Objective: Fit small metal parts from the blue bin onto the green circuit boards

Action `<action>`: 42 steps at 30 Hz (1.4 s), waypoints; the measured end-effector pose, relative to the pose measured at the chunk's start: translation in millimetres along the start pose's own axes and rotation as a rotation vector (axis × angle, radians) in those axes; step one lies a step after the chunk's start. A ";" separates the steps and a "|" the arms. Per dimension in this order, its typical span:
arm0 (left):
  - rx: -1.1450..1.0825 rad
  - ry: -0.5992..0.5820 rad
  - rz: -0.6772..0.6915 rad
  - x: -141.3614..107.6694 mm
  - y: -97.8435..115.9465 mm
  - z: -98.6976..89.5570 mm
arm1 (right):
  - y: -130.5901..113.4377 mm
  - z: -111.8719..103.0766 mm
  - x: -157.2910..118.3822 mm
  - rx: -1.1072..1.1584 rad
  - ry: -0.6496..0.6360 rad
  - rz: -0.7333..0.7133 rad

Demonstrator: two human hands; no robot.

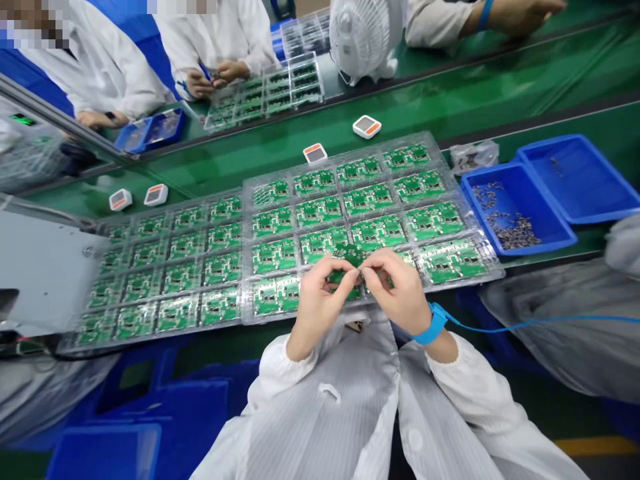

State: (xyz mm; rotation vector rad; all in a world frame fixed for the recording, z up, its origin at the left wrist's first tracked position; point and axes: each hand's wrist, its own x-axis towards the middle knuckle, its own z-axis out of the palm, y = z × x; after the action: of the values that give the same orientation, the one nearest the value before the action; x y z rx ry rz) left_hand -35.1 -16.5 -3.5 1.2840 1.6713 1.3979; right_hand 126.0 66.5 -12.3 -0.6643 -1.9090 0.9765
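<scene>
Pinching circuit board (350, 253): left hand (325, 297) | right hand (397, 290): fingertips together, hold unclear | both part-blocking tray (493, 267) | blue bin (530, 193) alongside

Left hand (324, 299) partly hides the held board (349, 253); frame edge crops a grey box (47, 267).

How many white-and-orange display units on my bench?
4: a side-by-side pair, left and right, behind the left tray; one at the right tray's back edge; one farther back, rightward. Others may be hidden.
</scene>
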 end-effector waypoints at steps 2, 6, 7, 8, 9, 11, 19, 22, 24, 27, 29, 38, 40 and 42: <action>-0.008 -0.009 0.012 -1.1 -0.6 -1.8 | -2.1 -3.0 -0.9 -0.025 -0.014 -0.033; -0.014 -0.046 0.017 -3.3 -1.5 -5.1 | -3.2 -10.7 -1.1 -0.053 -0.060 -0.105; -0.008 -0.051 0.027 -3.9 -1.9 -5.4 | -2.9 -11.7 -1.0 -0.050 -0.060 -0.102; -0.001 -0.047 0.043 -4.8 -2.7 -5.3 | -2.6 -12.2 -0.9 -0.044 -0.053 -0.084; 0.004 -0.033 0.063 -5.8 -3.8 -4.6 | -2.2 -12.0 -0.6 -0.034 -0.036 -0.050; 0.012 0.017 0.106 -8.8 -7.1 -1.8 | -1.3 -10.0 0.3 -0.003 0.011 0.045; 0.029 0.153 0.219 -23.0 -21.8 15.3 | -0.1 5.8 6.4 0.116 0.161 0.165; -0.041 0.159 0.232 -25.1 -22.4 19.0 | -0.1 9.1 6.4 0.102 0.190 0.165; -0.102 0.155 0.240 -25.7 -22.2 21.1 | 0.0 9.9 6.1 0.085 0.193 0.158; -0.144 0.143 0.253 -25.5 -21.4 23.1 | 0.3 10.1 6.3 0.063 0.198 0.149; -0.137 0.139 0.285 -24.9 -20.5 23.0 | 0.5 10.1 6.9 0.050 0.198 0.146; 0.114 0.112 0.348 -26.2 -16.9 13.5 | -0.6 14.4 7.9 0.009 0.168 0.118; 0.135 0.105 0.352 -26.5 -16.0 11.7 | -1.0 14.7 8.0 0.009 0.155 0.134; 0.131 0.096 0.357 -26.5 -15.1 10.0 | -1.4 14.4 8.1 0.009 0.138 0.150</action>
State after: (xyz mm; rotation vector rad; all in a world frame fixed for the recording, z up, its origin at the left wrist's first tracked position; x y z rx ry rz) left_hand -21.4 -37.0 -24.1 1.6776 1.6771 1.5951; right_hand 109.4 66.6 -12.0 -0.8580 -1.7529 1.0051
